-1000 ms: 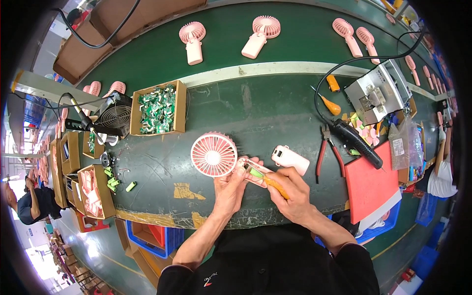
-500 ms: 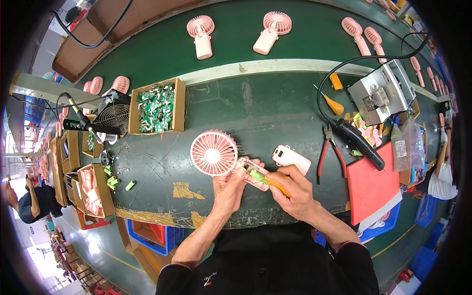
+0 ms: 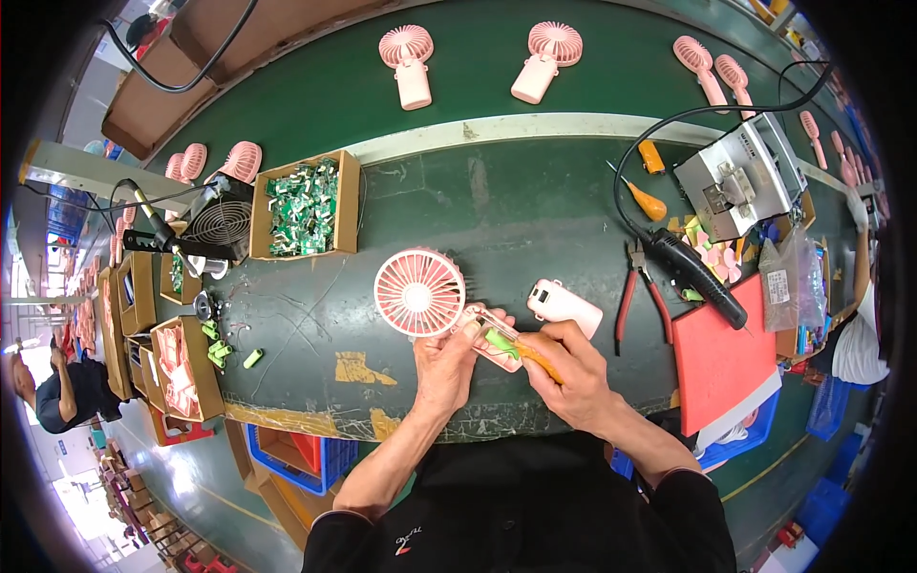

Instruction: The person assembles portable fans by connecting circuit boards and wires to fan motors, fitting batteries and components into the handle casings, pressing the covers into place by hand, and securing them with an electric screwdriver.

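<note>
My left hand is closed around the opened handle of a pink handheld fan, its round grille lying to the left of my fingers. Inside the open handle a green battery shows. From the right, my right hand grips a screwdriver by its orange handle, its metal shaft pointing into the handle near my left thumb. The tip is hard to make out there. Just beyond my right hand, a loose pink handle cover rests on the bench.
A cardboard box of green circuit boards stands at left, above loose green batteries. On the right lie red-handled pliers, a black corded tool, an orange-handled tool and a red pad. Pink fans line the far belt.
The fans on the far belt have shifted to the right. The held fan's head has risen slightly and moved a little right; both hands keep their grips.
</note>
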`<act>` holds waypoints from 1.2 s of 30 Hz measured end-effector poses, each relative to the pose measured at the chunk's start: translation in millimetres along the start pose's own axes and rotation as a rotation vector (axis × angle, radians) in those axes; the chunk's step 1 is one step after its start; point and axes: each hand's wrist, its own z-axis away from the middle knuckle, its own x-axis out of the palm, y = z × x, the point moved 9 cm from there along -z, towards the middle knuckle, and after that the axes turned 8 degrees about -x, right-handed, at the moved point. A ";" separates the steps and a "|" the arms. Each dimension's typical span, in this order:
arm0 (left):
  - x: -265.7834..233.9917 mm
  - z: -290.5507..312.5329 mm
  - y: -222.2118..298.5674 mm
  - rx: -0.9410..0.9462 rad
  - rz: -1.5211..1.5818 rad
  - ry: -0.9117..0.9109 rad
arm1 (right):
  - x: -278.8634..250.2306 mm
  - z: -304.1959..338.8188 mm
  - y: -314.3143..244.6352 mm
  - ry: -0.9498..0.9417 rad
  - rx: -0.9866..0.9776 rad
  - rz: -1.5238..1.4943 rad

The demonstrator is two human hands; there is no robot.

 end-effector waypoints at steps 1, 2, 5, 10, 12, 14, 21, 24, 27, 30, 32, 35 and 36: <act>-1.3 0.1 -0.4 -0.011 0.009 0.017 | 1.0 -0.5 -1.4 -0.019 0.011 0.012; -0.5 0.1 0.0 -0.011 0.010 0.017 | 1.8 -0.6 -2.3 -0.039 0.022 0.024; -0.2 0.2 -1.4 -0.048 -0.008 0.049 | -0.1 -0.2 -9.4 -0.021 -0.008 0.062; -6.9 -2.4 -0.6 -0.052 0.021 0.117 | -5.8 4.0 -3.5 -0.015 0.110 -0.023; -7.8 -1.5 -1.8 -0.048 -0.008 0.102 | -9.6 5.0 0.5 0.015 0.172 -0.085; -6.2 -0.8 -1.4 -0.048 -0.036 0.084 | -11.2 4.2 1.3 0.027 0.185 -0.102; -6.3 -0.5 -1.8 -0.071 -0.013 0.100 | -4.1 1.4 14.4 -0.001 0.287 -0.195; -6.9 -0.3 -2.2 -0.077 -0.028 0.110 | 3.7 0.2 16.2 -0.027 0.295 -0.212; -8.3 0.0 -2.5 -0.071 -0.042 0.107 | 2.4 -0.8 11.8 -0.002 0.250 -0.153; -8.5 0.2 -2.5 -0.067 -0.037 0.095 | 2.2 -0.1 11.4 0.007 0.257 -0.162; -10.4 0.7 -3.9 -0.070 -0.029 0.099 | -5.3 -2.1 7.9 0.042 0.232 -0.147; -7.1 1.6 -0.7 -0.003 -0.044 0.058 | -5.1 1.1 5.7 0.024 0.222 -0.121; -4.0 2.2 0.5 0.002 -0.030 0.051 | -4.8 3.0 5.3 0.024 0.224 -0.121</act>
